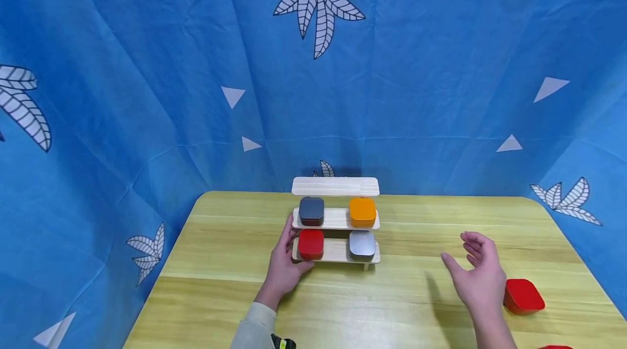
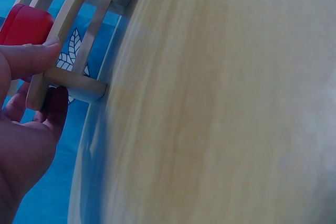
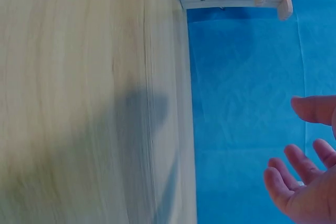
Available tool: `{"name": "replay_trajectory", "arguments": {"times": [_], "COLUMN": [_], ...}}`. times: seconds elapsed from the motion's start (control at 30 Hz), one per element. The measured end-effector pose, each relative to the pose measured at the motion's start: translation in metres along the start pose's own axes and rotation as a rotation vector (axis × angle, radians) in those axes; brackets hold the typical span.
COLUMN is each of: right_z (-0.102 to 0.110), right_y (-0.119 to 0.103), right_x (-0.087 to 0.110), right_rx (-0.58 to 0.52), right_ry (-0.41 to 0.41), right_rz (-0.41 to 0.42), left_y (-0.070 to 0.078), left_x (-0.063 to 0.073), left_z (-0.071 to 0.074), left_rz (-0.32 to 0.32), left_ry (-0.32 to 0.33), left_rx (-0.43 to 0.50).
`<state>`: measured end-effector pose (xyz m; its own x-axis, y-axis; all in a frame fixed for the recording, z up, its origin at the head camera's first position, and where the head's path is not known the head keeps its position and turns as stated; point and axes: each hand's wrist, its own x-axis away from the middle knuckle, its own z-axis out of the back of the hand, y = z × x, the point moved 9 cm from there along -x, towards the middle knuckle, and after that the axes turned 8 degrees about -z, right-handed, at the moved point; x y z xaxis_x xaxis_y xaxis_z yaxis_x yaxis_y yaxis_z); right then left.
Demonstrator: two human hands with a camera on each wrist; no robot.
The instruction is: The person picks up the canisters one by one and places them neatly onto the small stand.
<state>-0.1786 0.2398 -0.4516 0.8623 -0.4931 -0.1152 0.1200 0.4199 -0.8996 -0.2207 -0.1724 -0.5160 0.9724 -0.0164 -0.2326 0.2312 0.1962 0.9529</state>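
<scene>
A small wooden three-tier rack [image 1: 335,186] stands near the table's back edge. My left hand [image 1: 284,271] grips the left end of its lowest tier, thumb on the front and fingers curled beneath in the left wrist view. Beside that thumb sits a red container [image 1: 311,244]; a silver-grey container [image 1: 362,245] shares the tier at the right. The middle tier bears a dark blue container [image 1: 311,210] and an orange container [image 1: 362,212]. Over the table's right side, my right hand [image 1: 481,279] is held with fingers loosely bent, holding nothing. Close by its wrist lies another red container [image 1: 523,296].
The pale wooden table [image 1: 372,311] ends at a blue cloth [image 1: 416,93] printed with leaves and triangles, which hangs behind and at both sides. Part of one more red object [image 1: 557,347] shows at the bottom right edge of the head view.
</scene>
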Motion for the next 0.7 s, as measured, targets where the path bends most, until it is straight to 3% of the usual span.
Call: {"name": "replay_trajectory", "arguments": {"times": [0.4,0.7], "right_z": [0.019,0.030], "right_y": [0.010,0.021], "right_x": [0.001,0.001], "right_rx": [0.082,0.109], "right_ry": [0.083,0.097], "right_rz": [-0.023,-0.078], "left_y": [0.000,0.001], "left_x": [0.000,0.001], "left_z": [0.000,0.000], "left_rz": [0.006,0.016], "left_ry": [0.005,0.004], "left_rx": [-0.002,-0.010]}}
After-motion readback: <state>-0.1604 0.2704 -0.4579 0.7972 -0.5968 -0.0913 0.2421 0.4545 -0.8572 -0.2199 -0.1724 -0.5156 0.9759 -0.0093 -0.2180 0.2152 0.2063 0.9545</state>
